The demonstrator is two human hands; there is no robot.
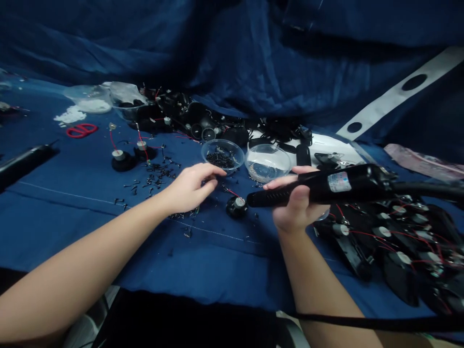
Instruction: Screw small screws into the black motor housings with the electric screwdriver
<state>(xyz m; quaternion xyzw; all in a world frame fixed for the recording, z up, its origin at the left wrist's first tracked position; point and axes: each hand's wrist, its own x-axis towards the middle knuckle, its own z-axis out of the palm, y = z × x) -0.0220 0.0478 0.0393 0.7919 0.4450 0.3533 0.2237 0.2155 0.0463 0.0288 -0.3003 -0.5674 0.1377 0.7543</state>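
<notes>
My right hand [299, 203] is closed round a black handheld tool [319, 188] with a small label and a thick cable running off to the right. Its left end is beside a round black part [237, 207] that has a white piece and a red wire on top. My left hand [195, 187] is over the blue cloth, thumb and forefinger close together near the front of a clear bowl of small black pieces [220, 160]; what they hold, if anything, is too small to make out. A second clear bowl [268, 163] with tiny light pieces stands between the hands, further back.
Red-handled scissors [81, 130] and white pieces [72, 115] lie back left. Small black screws [155, 174] are scattered left of centre. Wired black parts [398, 256] crowd the right side; more black parts [174, 113] are piled behind. A black tool [25, 164] lies far left.
</notes>
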